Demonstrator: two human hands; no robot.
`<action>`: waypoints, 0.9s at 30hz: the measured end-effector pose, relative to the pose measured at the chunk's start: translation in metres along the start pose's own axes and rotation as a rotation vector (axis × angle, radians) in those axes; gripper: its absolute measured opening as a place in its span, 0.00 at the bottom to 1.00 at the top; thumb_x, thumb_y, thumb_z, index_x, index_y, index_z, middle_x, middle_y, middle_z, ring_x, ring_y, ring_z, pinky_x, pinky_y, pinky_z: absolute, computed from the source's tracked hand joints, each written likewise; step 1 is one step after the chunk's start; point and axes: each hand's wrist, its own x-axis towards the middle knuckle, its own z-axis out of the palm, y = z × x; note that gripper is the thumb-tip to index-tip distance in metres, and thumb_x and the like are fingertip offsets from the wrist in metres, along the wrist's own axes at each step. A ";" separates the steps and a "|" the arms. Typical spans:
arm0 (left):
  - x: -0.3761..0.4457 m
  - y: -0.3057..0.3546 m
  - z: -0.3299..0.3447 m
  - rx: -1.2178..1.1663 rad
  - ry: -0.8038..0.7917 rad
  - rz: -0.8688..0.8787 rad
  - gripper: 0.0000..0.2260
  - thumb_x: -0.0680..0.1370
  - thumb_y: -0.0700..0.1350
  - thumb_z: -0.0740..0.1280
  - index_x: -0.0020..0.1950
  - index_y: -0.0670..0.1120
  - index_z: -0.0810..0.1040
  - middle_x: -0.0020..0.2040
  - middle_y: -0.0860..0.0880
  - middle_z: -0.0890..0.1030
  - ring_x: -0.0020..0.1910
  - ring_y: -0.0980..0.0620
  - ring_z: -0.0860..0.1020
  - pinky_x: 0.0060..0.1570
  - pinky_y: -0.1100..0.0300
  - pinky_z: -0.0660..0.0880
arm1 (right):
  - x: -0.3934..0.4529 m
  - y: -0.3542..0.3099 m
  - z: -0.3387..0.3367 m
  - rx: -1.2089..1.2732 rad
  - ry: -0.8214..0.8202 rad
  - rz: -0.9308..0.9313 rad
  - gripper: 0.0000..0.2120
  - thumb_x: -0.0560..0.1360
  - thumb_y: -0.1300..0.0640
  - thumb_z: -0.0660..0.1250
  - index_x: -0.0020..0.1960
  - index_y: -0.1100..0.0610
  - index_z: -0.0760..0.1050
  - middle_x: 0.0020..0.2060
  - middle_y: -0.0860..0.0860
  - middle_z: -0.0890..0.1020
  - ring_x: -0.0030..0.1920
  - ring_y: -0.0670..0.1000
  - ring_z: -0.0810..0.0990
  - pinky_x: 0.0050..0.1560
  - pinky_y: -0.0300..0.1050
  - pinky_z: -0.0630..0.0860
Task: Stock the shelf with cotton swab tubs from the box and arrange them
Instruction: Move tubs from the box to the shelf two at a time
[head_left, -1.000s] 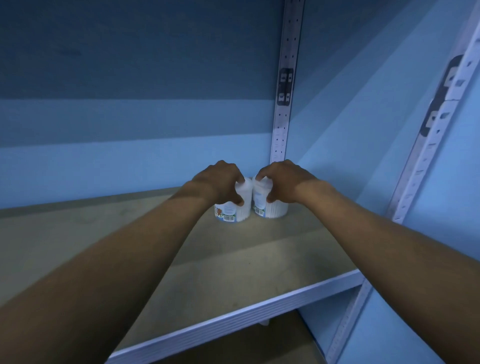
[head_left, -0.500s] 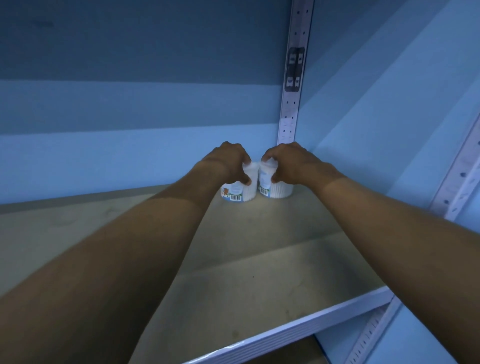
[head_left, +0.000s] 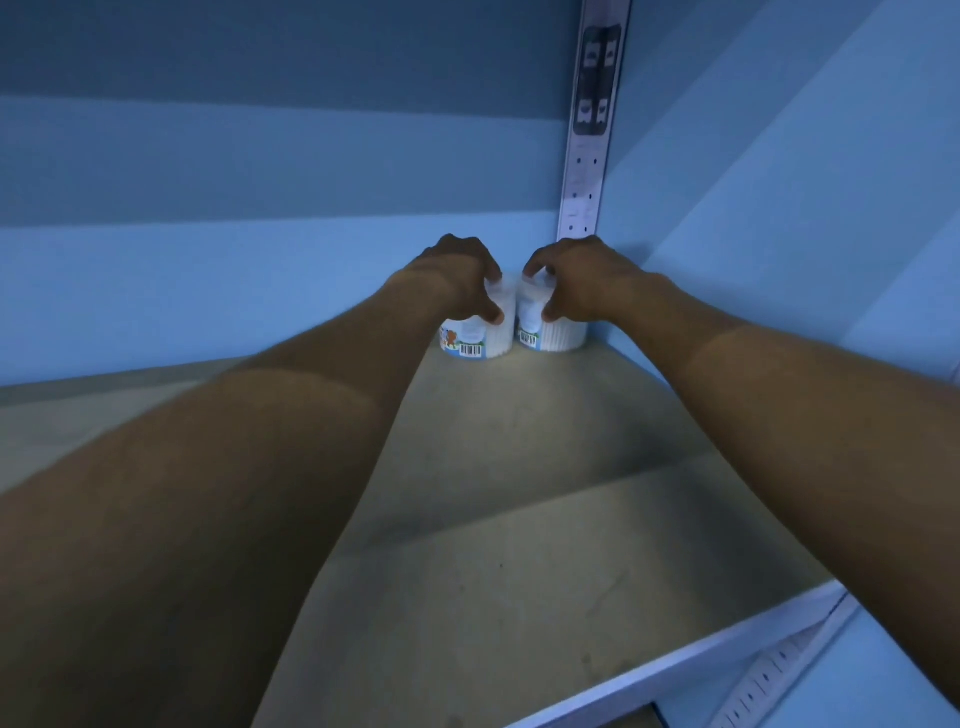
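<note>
Two white cotton swab tubs stand side by side on the shelf board (head_left: 509, 519), deep in its back right corner. My left hand (head_left: 460, 280) is closed over the top of the left tub (head_left: 475, 340), which has a barcode and a small picture on its label. My right hand (head_left: 576, 283) grips the top of the right tub (head_left: 556, 335), which sits close to the side wall. The tubs nearly touch each other. Their lids are mostly hidden under my fingers. The box is out of view.
A perforated metal upright (head_left: 589, 156) runs up the back corner behind the tubs. The blue back wall (head_left: 260, 260) and side wall (head_left: 779, 234) close the corner. The shelf's pale front lip (head_left: 727, 639) runs diagonally at the lower right.
Both hands have pushed the two tubs farther back along the shelf toward the rear corner. My grip on each tub is unchanged.
</note>
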 end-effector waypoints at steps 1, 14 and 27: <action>0.002 0.000 0.000 -0.005 0.005 0.000 0.29 0.70 0.56 0.77 0.69 0.54 0.76 0.69 0.50 0.73 0.66 0.48 0.72 0.60 0.56 0.70 | 0.002 0.001 0.000 -0.005 0.000 -0.002 0.29 0.72 0.57 0.77 0.71 0.49 0.73 0.69 0.52 0.73 0.69 0.55 0.71 0.64 0.48 0.70; 0.014 -0.003 0.007 -0.023 0.020 -0.007 0.29 0.70 0.56 0.76 0.70 0.54 0.75 0.71 0.50 0.72 0.68 0.48 0.71 0.63 0.54 0.69 | 0.015 0.005 0.007 0.011 0.007 0.013 0.31 0.73 0.57 0.76 0.73 0.49 0.70 0.70 0.53 0.72 0.70 0.55 0.70 0.65 0.47 0.70; -0.020 0.003 -0.011 0.040 -0.010 0.035 0.43 0.71 0.57 0.75 0.80 0.50 0.59 0.80 0.50 0.58 0.78 0.50 0.56 0.75 0.56 0.56 | -0.022 0.012 -0.001 0.173 0.027 -0.040 0.44 0.70 0.54 0.79 0.80 0.50 0.61 0.78 0.52 0.65 0.77 0.54 0.63 0.73 0.45 0.61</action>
